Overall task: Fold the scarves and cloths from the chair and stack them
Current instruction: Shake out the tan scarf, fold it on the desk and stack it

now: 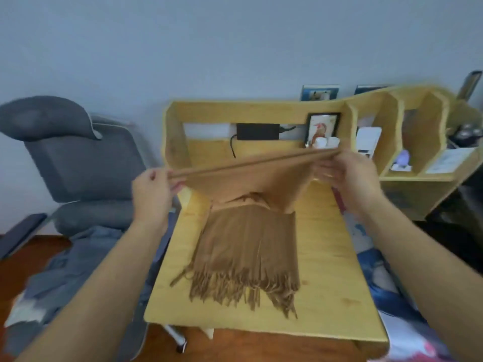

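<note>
A tan fringed scarf (248, 244) lies partly on the wooden desk (326, 257), its tassels pointing toward me. Its upper folded edge is lifted and stretched taut above the desk. My left hand (153, 190) pinches the left end of that edge, and my right hand (347, 173) grips the right end, held slightly higher. On the grey chair (78, 158) to the left lie grey-blue cloths (68, 273) in a loose heap, with a white-patterned piece at the lower left.
The desk has a back shelf with a black box (257, 131), a framed picture (322, 128) and side compartments (407, 142) holding small items. A blue, white and red patterned fabric (386, 283) lies along the desk's right side. Wooden floor shows below.
</note>
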`<state>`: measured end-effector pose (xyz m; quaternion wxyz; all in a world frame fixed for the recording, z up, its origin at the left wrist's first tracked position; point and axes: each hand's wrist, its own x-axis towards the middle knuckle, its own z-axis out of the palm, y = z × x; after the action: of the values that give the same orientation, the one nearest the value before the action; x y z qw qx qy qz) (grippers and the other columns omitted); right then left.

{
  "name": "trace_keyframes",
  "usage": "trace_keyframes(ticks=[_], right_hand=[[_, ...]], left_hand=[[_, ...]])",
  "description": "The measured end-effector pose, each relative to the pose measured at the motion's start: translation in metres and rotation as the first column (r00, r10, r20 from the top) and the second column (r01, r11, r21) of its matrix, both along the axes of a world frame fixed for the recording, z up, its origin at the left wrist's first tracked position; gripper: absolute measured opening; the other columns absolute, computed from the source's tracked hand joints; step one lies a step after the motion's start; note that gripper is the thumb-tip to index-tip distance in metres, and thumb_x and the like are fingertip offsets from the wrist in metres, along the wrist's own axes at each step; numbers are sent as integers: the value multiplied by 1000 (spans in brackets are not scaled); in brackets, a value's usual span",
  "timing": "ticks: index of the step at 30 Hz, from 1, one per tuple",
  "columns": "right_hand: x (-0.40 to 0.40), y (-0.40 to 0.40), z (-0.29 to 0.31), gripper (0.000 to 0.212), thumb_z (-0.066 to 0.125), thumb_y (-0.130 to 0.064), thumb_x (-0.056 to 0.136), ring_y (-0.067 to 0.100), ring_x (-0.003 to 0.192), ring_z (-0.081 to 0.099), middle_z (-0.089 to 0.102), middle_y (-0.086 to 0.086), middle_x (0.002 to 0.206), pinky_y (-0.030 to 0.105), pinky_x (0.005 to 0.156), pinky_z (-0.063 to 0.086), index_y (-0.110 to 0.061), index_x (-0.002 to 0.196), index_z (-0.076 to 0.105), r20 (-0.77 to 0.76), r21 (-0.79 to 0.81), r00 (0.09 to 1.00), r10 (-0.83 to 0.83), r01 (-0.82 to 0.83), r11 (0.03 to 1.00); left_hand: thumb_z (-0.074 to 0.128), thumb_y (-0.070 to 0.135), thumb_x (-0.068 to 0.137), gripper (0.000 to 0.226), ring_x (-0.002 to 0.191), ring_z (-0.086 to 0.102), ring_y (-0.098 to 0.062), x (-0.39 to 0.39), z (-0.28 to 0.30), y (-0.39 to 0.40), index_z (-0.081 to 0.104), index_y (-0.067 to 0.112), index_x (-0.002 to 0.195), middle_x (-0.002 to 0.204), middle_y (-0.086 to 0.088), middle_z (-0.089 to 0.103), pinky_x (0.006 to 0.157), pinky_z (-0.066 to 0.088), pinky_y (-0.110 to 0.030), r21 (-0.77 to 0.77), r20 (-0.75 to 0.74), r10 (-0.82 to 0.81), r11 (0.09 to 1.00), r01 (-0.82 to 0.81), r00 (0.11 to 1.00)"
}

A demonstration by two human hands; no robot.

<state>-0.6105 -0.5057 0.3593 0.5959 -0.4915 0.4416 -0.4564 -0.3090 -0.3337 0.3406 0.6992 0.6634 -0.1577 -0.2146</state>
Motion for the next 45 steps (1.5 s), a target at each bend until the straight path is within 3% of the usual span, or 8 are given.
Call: trace_keyframes(ticks=[8, 11, 13, 17, 21, 29, 34, 45], right_hand=[[-53, 151, -236, 26, 64, -18, 98, 30, 71, 68, 67, 21, 83, 38, 69, 60, 7, 104, 64, -356, 632, 934, 36, 212, 745], [-67, 186, -276, 16, 61, -3, 98, 28, 55, 69, 64, 16, 83, 34, 49, 57, 1, 112, 56, -328, 777, 945, 10, 264, 572], [-71, 193, -278, 7, 60, -2, 98, 25, 42, 66, 68, 15, 72, 34, 45, 55, -5, 104, 58, -291, 853, 956, 16, 252, 458], [-52, 149, -240, 10, 56, -10, 99, 30, 65, 67, 66, 17, 75, 39, 62, 53, -5, 92, 60, -95, 943, 995, -1, 91, 319], [9, 25, -131, 12, 64, -9, 94, 30, 95, 65, 67, 22, 104, 43, 95, 52, 0, 89, 70, 127, 787, 988, -93, -43, 615], [59, -47, 62, 30, 49, -11, 99, 35, 106, 70, 71, 20, 115, 45, 81, 59, -2, 123, 64, 496, 323, 868, -20, -163, 932], [42, -3, -45, 18, 50, -14, 99, 32, 108, 66, 65, 17, 117, 45, 103, 49, -8, 107, 65, 333, 465, 939, -85, -86, 881], [1, 98, -314, 13, 56, -15, 101, 18, 80, 60, 62, 9, 97, 28, 71, 51, -6, 109, 61, -260, 714, 966, -10, 200, 671]], left_hand=[[68, 11, 97, 32, 78, 71, -34, -57, -237, 124, 59, -2, 125, 98, -24, 70, 74, 61, -46, 653, -431, 167, 736, 179, 887], [58, 8, 103, 39, 66, 71, -26, -68, -260, 156, 52, -6, 139, 83, -18, 72, 76, 54, -41, 550, -746, 208, 727, 410, 632], [51, 14, 106, 34, 102, 72, -26, -67, -260, 168, 56, 3, 138, 84, -13, 74, 90, 43, -40, 452, -858, 201, 733, 509, 473], [49, 9, 107, 32, 117, 60, -37, -48, -223, 135, 53, 2, 138, 118, -20, 65, 88, 56, -52, 267, -908, 138, 918, 293, 396], [40, 5, 108, 23, 139, 45, -40, -2, -112, 15, 51, -4, 126, 146, -21, 46, 110, 42, -55, 36, -843, 10, 999, 38, 538], [36, 8, 103, 22, 90, 68, -30, 37, 98, -92, 57, 7, 111, 113, -14, 64, 96, 50, -49, -330, -346, -269, 932, 152, 899], [42, 10, 102, 23, 117, 61, -34, 37, -5, -55, 55, 6, 121, 140, -17, 56, 90, 56, -49, -204, -518, -152, 978, 51, 842], [37, 14, 111, 41, 132, 53, -34, -23, -277, 55, 41, 4, 150, 149, -19, 49, 106, 48, -43, 396, -678, 227, 914, 88, 699]])
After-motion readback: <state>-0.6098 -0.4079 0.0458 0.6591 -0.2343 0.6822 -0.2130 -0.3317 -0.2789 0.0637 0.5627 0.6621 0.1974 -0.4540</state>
